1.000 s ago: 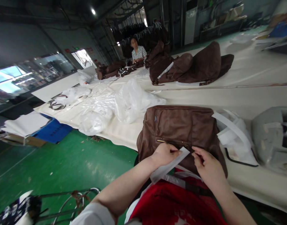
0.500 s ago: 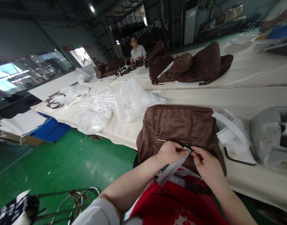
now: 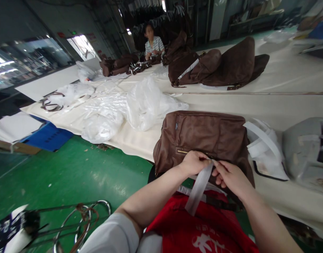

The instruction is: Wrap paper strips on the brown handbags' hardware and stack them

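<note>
A: Where does the work sit?

B: A person's left hand [image 3: 195, 163] pinches the upper end of a flat translucent white strip [image 3: 200, 189] between closed fingers, over the near side of a soft brown leather bag [image 3: 206, 131] on a cream-covered table [image 3: 269, 110]. The right hand [image 3: 231, 176] meets it there, fingertips drawn together; whether they grip the strip, I cannot tell.

A: What does good handling call for?

B: In my judgement, steady left fingers, an uncreased strip end and small movements clear of the bag's slim gold-coloured zip [image 3: 182, 151].

A: Against half a second ago?

B: The strip hangs more steeply, nearside of the bag.
</note>
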`<state>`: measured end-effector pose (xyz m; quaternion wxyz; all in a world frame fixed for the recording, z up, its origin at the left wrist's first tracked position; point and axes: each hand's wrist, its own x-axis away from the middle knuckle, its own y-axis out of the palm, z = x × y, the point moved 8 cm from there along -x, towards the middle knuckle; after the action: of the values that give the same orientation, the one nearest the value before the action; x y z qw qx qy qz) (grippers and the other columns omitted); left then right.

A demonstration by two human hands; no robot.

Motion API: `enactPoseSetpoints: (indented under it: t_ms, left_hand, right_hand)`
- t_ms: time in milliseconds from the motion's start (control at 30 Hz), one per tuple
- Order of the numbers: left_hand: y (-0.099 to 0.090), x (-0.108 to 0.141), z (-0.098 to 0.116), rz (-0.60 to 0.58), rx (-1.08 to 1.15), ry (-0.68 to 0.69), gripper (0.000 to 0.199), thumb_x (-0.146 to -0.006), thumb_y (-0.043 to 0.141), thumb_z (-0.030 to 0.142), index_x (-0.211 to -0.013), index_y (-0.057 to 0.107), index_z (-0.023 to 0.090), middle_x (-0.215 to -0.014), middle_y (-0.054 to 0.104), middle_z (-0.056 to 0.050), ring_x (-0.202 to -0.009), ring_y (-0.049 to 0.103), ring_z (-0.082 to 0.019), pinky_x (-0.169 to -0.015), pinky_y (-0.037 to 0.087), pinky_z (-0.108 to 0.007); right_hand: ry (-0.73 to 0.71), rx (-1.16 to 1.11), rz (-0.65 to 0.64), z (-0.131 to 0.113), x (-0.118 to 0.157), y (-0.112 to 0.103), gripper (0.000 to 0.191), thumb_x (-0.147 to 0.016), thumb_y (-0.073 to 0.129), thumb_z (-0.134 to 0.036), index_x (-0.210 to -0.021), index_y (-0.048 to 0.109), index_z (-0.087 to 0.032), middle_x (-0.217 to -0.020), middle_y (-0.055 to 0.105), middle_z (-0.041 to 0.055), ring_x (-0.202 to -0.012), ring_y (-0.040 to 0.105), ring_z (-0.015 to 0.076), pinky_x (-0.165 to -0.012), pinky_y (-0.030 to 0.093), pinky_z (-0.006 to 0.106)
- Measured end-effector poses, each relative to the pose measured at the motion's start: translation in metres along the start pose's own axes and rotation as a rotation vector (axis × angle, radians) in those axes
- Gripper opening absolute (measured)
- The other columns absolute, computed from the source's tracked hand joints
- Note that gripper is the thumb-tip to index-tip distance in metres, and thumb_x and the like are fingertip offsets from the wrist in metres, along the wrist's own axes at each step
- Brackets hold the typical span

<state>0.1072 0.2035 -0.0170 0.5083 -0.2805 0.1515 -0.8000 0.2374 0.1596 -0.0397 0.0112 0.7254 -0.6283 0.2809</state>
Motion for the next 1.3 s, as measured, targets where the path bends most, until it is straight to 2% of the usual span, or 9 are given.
enactPoseSetpoints:
  t_ms: [100, 200, 433, 600, 733, 833, 1067, 1167, 1300]
  left_hand:
    - [-0.005, 0.000, 0.004, -0.023, -0.009, 0.029, 0.033, -0.080, 0.053, 0.037, -0.087, 0.076, 0.014, -0.069, 0.068, -0.002, -0.063, 0.057, -0.013, -0.054, 0.040, -0.021]
    - [-0.012, -0.001, 0.011, -0.024, -0.134, 0.054, 0.033, -0.081, 0.051, 0.037, -0.084, 0.077, 0.016, -0.068, 0.069, -0.002, -0.066, 0.059, -0.014, -0.054, 0.038, -0.021]
    - [-0.018, -0.007, 0.015, -0.027, -0.189, 0.039, 0.033, -0.081, 0.052, 0.039, -0.083, 0.078, 0.018, -0.068, 0.071, -0.003, -0.065, 0.060, -0.014, -0.054, 0.037, -0.022]
    - [-0.015, -0.007, 0.014, 0.011, -0.189, 0.061, 0.032, -0.083, 0.052, 0.039, -0.089, 0.077, 0.019, -0.078, 0.074, -0.004, -0.068, 0.062, -0.015, -0.056, 0.040, -0.023]
    - [-0.015, -0.001, 0.015, 0.088, -0.258, 0.092, 0.030, -0.085, 0.050, 0.035, -0.088, 0.077, 0.021, -0.081, 0.075, -0.006, -0.069, 0.063, -0.017, -0.060, 0.041, -0.025]
    - [-0.016, 0.002, 0.015, 0.124, -0.310, 0.096, 0.030, -0.085, 0.049, 0.033, -0.084, 0.076, 0.021, -0.079, 0.074, -0.007, -0.069, 0.063, -0.017, -0.062, 0.041, -0.025]
    - [-0.020, 0.008, 0.010, 0.075, -0.229, 0.047, 0.024, -0.080, 0.054, 0.031, -0.076, 0.073, 0.019, -0.068, 0.069, -0.002, -0.060, 0.056, -0.013, -0.053, 0.035, -0.023]
    - [-0.024, 0.013, 0.010, 0.196, -0.279, 0.047, 0.015, -0.077, 0.056, 0.023, -0.073, 0.070, 0.021, -0.072, 0.069, 0.000, -0.065, 0.058, -0.013, -0.058, 0.039, -0.023]
    - [-0.011, 0.029, 0.025, 0.385, -0.542, 0.274, 0.015, -0.080, 0.054, 0.016, -0.076, 0.067, 0.021, -0.078, 0.065, -0.002, -0.074, 0.060, -0.016, -0.066, 0.045, -0.026]
  right_hand:
    - [0.008, -0.034, -0.011, -0.008, -0.006, 0.003, 0.031, -0.089, 0.045, -0.042, -0.077, 0.061, -0.019, -0.056, 0.064, 0.0006, -0.042, 0.057, 0.0122, -0.038, 0.043, 0.021]
    - [0.029, 0.017, 0.032, -0.011, -0.009, 0.001, 0.029, -0.088, 0.045, -0.038, -0.075, 0.062, -0.018, -0.053, 0.063, 0.0002, -0.040, 0.056, 0.0115, -0.039, 0.044, 0.020]
    - [0.032, 0.013, 0.030, 0.002, -0.018, 0.000, 0.037, -0.087, 0.047, -0.047, -0.073, 0.064, -0.017, -0.056, 0.066, 0.0034, -0.041, 0.057, 0.0131, -0.036, 0.043, 0.022]
    - [0.044, -0.083, -0.025, 0.004, -0.018, 0.001, 0.035, -0.085, 0.049, -0.047, -0.077, 0.063, -0.016, -0.073, 0.070, 0.0063, -0.046, 0.060, 0.0120, -0.037, 0.044, 0.021]
    - [0.041, -0.133, -0.074, 0.001, -0.016, 0.007, 0.033, -0.083, 0.048, -0.046, -0.081, 0.062, -0.017, -0.082, 0.071, 0.0067, -0.048, 0.060, 0.0110, -0.037, 0.044, 0.020]
    - [0.041, -0.093, -0.041, 0.000, -0.017, 0.009, 0.032, -0.082, 0.045, -0.045, -0.077, 0.061, -0.017, -0.076, 0.070, 0.0050, -0.043, 0.058, 0.0106, -0.035, 0.042, 0.020]
    - [-0.017, -0.006, 0.018, -0.002, -0.020, 0.015, 0.027, -0.082, 0.042, -0.040, -0.076, 0.058, -0.020, -0.068, 0.067, 0.0010, -0.041, 0.058, 0.0111, -0.035, 0.041, 0.019]
    - [-0.033, 0.013, 0.035, -0.004, -0.021, 0.016, 0.027, -0.084, 0.040, -0.038, -0.074, 0.058, -0.021, -0.067, 0.067, 0.0004, -0.039, 0.056, 0.0102, -0.034, 0.038, 0.019]
    - [-0.045, 0.046, 0.043, -0.010, -0.021, 0.014, 0.027, -0.085, 0.039, -0.031, -0.064, 0.054, -0.021, -0.048, 0.057, -0.0028, -0.036, 0.052, 0.0105, -0.037, 0.034, 0.019]
